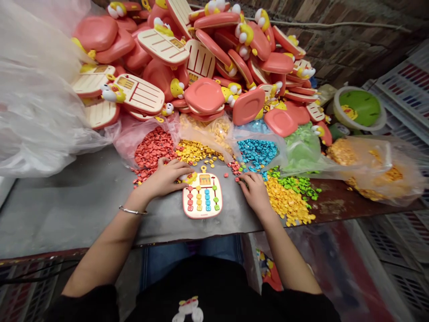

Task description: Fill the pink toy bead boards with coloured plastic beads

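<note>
A cream and pink toy calculator [203, 196] with coloured buttons lies face up on the grey table [83, 201] in front of me. My left hand [167, 175] rests at its upper left corner, fingers curled over the yellow duck part, beside the red button pile [152, 150]. My right hand [253, 190] lies just right of the calculator, fingers bent down onto small loose red buttons [234, 169] near the yellow pile [288, 203]. What the right fingers pinch is too small to name.
Bags of yellow [197, 151], blue [257, 152] and green [300, 183] buttons lie behind the calculator. A heap of pink calculator shells [214, 58] fills the back. Clear plastic bags [36, 103] sit left; a green-lidded tub [360, 107] and crates [405, 85] stand right.
</note>
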### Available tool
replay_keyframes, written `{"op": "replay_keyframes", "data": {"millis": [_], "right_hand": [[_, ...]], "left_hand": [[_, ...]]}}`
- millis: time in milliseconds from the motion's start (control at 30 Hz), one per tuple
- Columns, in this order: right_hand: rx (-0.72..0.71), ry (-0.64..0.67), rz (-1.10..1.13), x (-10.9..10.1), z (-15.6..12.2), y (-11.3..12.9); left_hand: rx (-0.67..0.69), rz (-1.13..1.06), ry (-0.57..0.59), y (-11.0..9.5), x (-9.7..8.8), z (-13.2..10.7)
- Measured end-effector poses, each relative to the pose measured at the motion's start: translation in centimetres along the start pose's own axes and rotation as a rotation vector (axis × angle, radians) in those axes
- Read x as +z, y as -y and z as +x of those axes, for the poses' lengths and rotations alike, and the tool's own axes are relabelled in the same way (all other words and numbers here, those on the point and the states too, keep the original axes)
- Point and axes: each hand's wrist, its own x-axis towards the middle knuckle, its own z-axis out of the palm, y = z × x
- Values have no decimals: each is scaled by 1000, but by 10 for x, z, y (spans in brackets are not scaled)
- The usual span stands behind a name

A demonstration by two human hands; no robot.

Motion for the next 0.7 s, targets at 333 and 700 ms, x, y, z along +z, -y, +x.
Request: {"op": "replay_keyframes", "data": {"millis": [333, 700], "right_hand": [[-30, -33, 94, 4, 15, 1], [-206, 31, 464, 40, 43, 55]], "left_hand": [[-15, -4, 9, -2, -2, 0], [-16, -1, -5, -2, -1, 0]]}}
